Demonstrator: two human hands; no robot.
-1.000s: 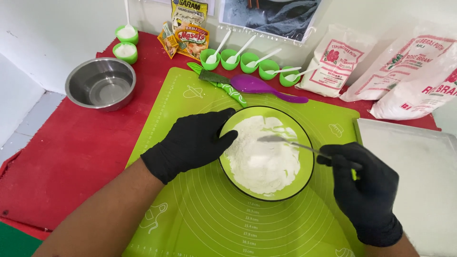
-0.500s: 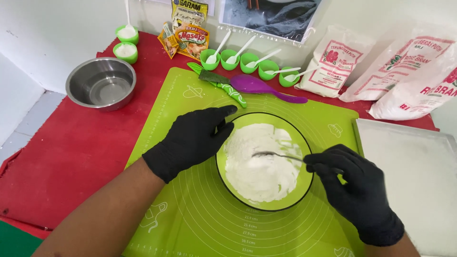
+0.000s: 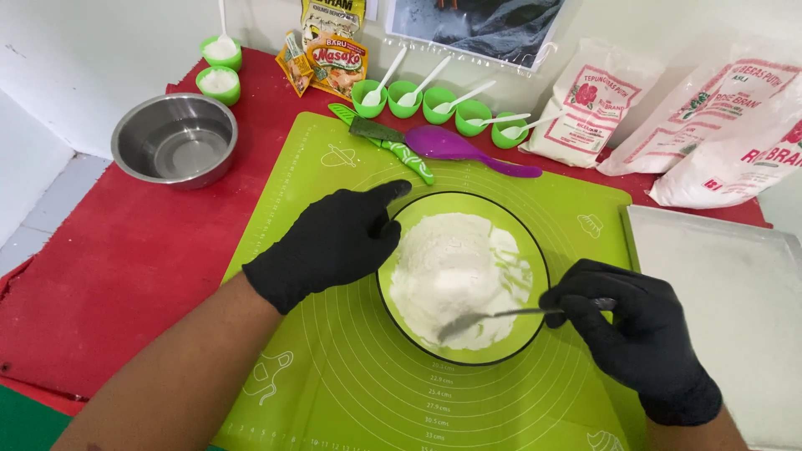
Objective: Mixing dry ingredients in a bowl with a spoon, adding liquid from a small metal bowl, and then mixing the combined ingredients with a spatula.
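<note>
A green bowl (image 3: 535, 250) of white flour (image 3: 447, 271) sits on a lime-green baking mat (image 3: 351, 376). My left hand (image 3: 330, 242), in a black glove, rests against the bowl's left rim and steadies it. My right hand (image 3: 631, 330), also gloved in black, grips the handle of a metal spoon (image 3: 501, 316). The spoon's tip lies in the flour near the bowl's near edge.
A steel bowl (image 3: 174, 138) stands at the left on the red cloth. Behind the mat lie a green knife (image 3: 384, 140), a purple spatula (image 3: 455, 146), several small green cups (image 3: 443, 102) with white spoons, seasoning packets (image 3: 334, 58) and flour bags (image 3: 710, 125). A metal tray (image 3: 727, 309) lies right.
The spoon has swept from the far side of the bowl through the middle to the near side. My right hand moved toward me with it. My left hand stays on the rim.
</note>
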